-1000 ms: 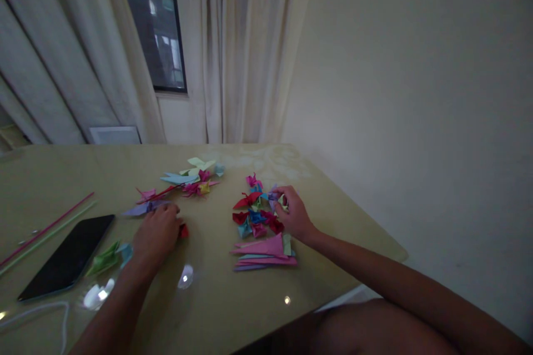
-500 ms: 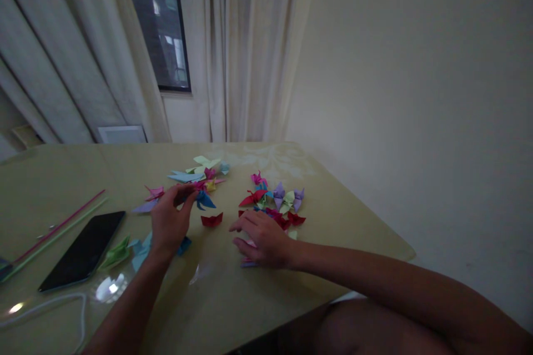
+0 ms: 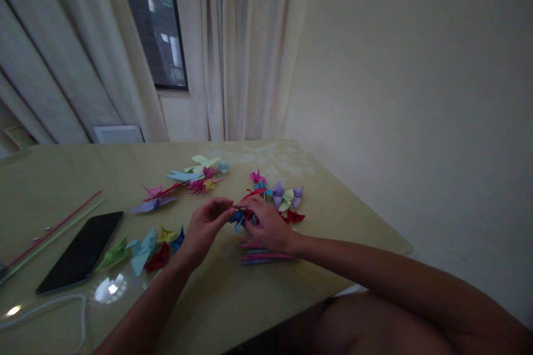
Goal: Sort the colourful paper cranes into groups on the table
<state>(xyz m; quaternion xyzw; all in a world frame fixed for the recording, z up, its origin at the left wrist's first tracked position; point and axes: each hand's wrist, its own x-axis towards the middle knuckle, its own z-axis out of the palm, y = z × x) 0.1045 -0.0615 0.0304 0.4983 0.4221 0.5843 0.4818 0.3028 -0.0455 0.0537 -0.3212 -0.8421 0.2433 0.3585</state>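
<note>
My left hand and my right hand meet fingertip to fingertip over the table. Between them is a small blue paper crane, pinched at the fingers of both hands. A bit of red paper shows between the right finger and thumb; whether it is held or lies behind is unclear. Under the right hand lies a stack of coloured paper strips. Just beyond it, folded cranes cluster: a purple one, a pale green one, a dark red one and a pink one.
More paper cranes lie at the back, including a light blue one. Left of my forearm sit a red folded piece, another light blue crane and a green one. A black phone and thin sticks lie further left.
My left hand has moved right, bringing the blue crane to my right hand. The red folded piece formerly between the hands no longer shows there. Pieces behind my left forearm have come into view.
</note>
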